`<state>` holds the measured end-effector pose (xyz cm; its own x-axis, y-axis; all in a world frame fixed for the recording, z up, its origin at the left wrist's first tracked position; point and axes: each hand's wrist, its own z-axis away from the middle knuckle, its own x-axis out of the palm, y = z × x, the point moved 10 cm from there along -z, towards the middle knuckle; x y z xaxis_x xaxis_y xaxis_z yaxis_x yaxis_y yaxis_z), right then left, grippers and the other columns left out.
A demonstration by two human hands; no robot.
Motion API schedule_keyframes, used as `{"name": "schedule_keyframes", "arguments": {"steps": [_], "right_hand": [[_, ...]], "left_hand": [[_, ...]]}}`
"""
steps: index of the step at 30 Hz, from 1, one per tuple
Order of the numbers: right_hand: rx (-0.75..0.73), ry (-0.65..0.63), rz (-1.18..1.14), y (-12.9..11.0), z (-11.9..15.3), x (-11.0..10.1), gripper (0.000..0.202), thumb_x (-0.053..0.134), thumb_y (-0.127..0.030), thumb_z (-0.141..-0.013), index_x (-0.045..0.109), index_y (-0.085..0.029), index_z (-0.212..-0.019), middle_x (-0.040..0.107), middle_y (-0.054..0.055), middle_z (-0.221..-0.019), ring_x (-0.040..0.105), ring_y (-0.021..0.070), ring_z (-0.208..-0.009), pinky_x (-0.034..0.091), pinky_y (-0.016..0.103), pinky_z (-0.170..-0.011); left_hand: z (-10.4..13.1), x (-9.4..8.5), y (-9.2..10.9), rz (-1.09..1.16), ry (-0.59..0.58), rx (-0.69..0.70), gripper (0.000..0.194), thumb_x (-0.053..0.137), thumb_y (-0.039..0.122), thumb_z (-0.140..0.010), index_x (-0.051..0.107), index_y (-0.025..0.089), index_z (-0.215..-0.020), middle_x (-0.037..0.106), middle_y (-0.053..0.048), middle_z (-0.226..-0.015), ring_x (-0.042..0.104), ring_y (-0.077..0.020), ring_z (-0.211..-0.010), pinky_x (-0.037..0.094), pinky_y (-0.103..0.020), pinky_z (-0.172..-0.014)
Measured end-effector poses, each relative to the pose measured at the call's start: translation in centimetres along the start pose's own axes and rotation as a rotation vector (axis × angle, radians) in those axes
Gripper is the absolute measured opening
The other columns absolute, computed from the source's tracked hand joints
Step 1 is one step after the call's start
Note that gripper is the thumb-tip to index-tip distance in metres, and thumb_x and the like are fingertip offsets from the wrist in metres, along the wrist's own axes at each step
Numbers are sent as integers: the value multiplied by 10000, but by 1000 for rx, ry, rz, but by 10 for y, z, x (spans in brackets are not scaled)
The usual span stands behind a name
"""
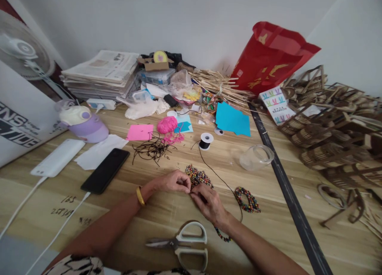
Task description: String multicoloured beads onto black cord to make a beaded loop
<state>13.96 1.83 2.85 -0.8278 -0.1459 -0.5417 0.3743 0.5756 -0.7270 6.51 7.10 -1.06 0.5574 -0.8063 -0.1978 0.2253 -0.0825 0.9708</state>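
Observation:
My left hand (176, 181) and my right hand (210, 203) meet fingertip to fingertip, both closed in a pinch. What lies between the fingers is too small to make out. Just beyond them is a heap of loose multicoloured beads (197, 175), partly covered by my right hand. From a white spool (206, 140), black cord (221, 179) runs down past my right wrist. A short strand of threaded beads (223, 236) shows below that wrist, its upper end hidden. Right of the hand lies a coiled bead string (247, 199). Scissors (188, 243) with pale handles rest nearer me, blades apart.
A black phone (105, 171) and a white power bank (58, 157) lie left with cables. Cut black cords (153, 148), pink yarn (167, 124) and a glass jar (256, 157) sit farther back. Woven baskets (328, 136) crowd the right beside a red bag (268, 60).

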Motion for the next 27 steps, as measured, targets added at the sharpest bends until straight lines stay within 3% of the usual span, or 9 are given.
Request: {"name": "schedule_keyframes", "arguments": {"steps": [8, 14, 21, 27], "right_hand": [[17, -5, -39, 2, 0, -1, 119, 478, -164, -914, 579, -186, -855, 584, 45, -759, 552, 154, -688, 449, 256, -617], [69, 40, -71, 7, 2, -7, 125, 484, -177, -902, 567, -177, -810, 557, 30, -727, 518, 145, -662, 422, 254, -614], [306, 195, -208, 30, 5, -23, 178, 514, -286, -892, 561, -174, -762, 532, 14, -681, 474, 134, -609, 386, 235, -538], [379, 236, -323, 38, 6, -24, 219, 535, -362, -876, 550, -174, -765, 491, -7, -637, 431, 121, -554, 348, 223, -486]], "left_hand": [[1, 2, -5, 21, 9, -11, 163, 670, 267, -735, 650, 105, -745, 622, -12, -667, 510, -84, -573, 388, -180, -558], [4, -9, 5, 7, 78, -7, 145, 667, 246, -729, 645, 102, -716, 639, -19, -685, 530, -92, -614, 405, -184, -591], [13, -51, 1, 8, 352, -10, 180, 656, 284, -741, 633, 106, -734, 641, -21, -704, 547, -105, -646, 437, -205, -631], [20, -67, 2, -250, 502, -12, 144, 621, 245, -771, 669, 110, -779, 671, -49, -756, 581, -135, -694, 449, -232, -665]]}}
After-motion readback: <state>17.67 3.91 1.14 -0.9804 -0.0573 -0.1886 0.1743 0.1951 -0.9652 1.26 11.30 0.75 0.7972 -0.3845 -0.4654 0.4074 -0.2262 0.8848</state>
